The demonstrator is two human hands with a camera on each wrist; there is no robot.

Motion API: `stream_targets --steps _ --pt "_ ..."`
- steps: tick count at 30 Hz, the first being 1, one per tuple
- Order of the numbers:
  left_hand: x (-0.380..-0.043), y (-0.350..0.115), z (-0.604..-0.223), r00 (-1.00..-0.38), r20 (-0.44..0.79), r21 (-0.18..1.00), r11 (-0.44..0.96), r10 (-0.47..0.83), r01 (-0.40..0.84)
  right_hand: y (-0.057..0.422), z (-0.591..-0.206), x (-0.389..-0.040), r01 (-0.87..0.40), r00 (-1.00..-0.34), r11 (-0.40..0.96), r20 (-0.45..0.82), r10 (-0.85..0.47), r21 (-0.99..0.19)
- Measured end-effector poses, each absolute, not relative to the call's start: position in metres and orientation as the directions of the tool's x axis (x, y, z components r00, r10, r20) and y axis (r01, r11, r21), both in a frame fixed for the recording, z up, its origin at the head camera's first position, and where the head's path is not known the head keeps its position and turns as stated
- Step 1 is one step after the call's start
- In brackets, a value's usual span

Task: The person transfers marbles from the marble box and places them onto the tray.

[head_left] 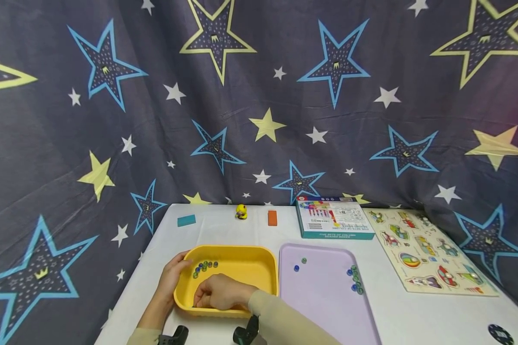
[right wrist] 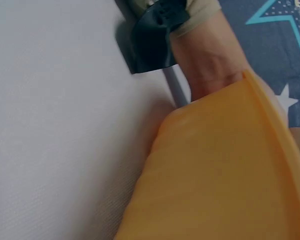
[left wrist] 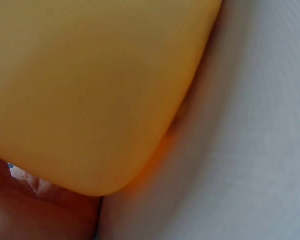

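My left hand [head_left: 172, 275] holds the left end of a yellow plastic tray [head_left: 250, 256], fingers over the rim and palm against the outer wall. In the left wrist view, part of that hand [left wrist: 45, 212] shows below the tray's wall. My right hand [head_left: 222, 292] reaches into the tray with bent fingers, low by the front-left corner. Its fingertips are mostly hidden, and I cannot tell whether they pinch anything. Several green and blue glass marbles [head_left: 210, 264] lie in the tray's back-left corner, beyond the right hand.
A lilac tray [head_left: 323, 297] stands close on the right, with marbles [head_left: 356, 275] along its right side and two near its back. Behind are a teal block [head_left: 186, 220], a yellow toy figure [head_left: 241, 212], an orange block [head_left: 272, 218], a box [head_left: 334, 218] and a picture puzzle board [head_left: 431, 254].
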State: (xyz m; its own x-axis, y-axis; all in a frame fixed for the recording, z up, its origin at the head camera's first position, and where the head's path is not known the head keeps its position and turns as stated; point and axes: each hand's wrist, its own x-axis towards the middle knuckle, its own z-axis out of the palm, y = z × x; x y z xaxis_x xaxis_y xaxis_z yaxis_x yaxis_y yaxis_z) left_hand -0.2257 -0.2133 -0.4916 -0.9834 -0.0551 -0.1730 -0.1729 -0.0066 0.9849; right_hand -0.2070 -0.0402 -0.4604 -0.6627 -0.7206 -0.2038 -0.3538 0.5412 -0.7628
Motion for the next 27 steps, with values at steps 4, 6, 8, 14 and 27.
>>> stream_targets --steps 4,6,8,14,27 --pt "-0.226 -0.213 -0.493 -0.983 -0.175 0.985 -0.007 -0.059 -0.174 -0.038 -0.462 -0.207 -0.376 -0.678 0.509 -0.145 -0.721 -0.774" --pt "-0.226 -0.213 -0.493 -0.983 -0.173 0.985 -0.003 -0.062 -0.173 -0.036 -0.463 -0.206 -0.363 -0.692 0.507 -0.139 -0.709 -0.782" --pt "-0.226 -0.212 -0.493 -0.982 -0.177 0.984 -0.001 -0.070 -0.177 -0.034 -0.463 -0.205 -0.360 -0.704 0.501 -0.123 -0.699 -0.787" --pt "-0.225 -0.212 -0.493 -0.979 -0.190 0.982 0.005 -0.069 -0.191 -0.020 -0.459 -0.202 -0.398 -0.724 0.460 -0.037 -0.689 -0.793" --pt "-0.227 -0.213 -0.493 -0.979 -0.185 0.983 -0.029 -0.081 -0.183 0.036 -0.450 -0.196 -0.404 -0.835 0.385 0.161 -0.527 -0.830"
